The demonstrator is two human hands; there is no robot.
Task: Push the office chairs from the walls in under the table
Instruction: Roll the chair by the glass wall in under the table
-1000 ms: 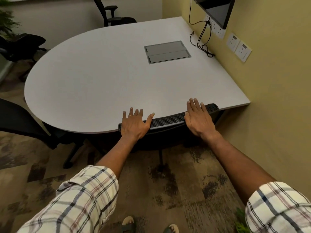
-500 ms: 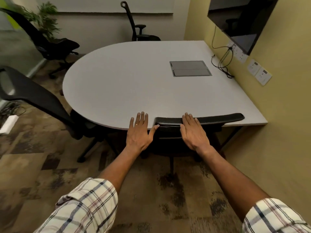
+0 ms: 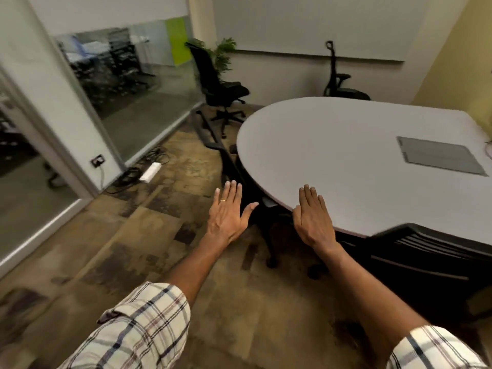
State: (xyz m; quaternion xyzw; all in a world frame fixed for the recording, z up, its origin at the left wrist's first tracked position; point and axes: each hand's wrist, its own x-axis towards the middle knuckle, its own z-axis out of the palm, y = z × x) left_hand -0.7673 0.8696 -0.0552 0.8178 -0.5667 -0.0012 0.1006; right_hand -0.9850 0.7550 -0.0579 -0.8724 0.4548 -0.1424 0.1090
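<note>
Hovering flat, both hands (left (image 3: 229, 214), right (image 3: 314, 217)) spread, holding nothing; four chairs (image 3: 218, 83) visible.

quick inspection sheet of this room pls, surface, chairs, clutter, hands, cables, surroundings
surface: grey table with a rounded end, bare apart from a closed grey flap panel.
job's things: nearest chair tucked in at the lower right; second chair close to the rounded end; corner chair by the plant, away from the table; far chair at the back wall.
clutter: nothing seen on the table.
grippers: left hand and right hand open, palms down, holding nothing.
cables: white power strip and loose black cables on the floor by the glass wall.
surroundings: patterned carpet, glass partition, plant, yellow wall.
</note>
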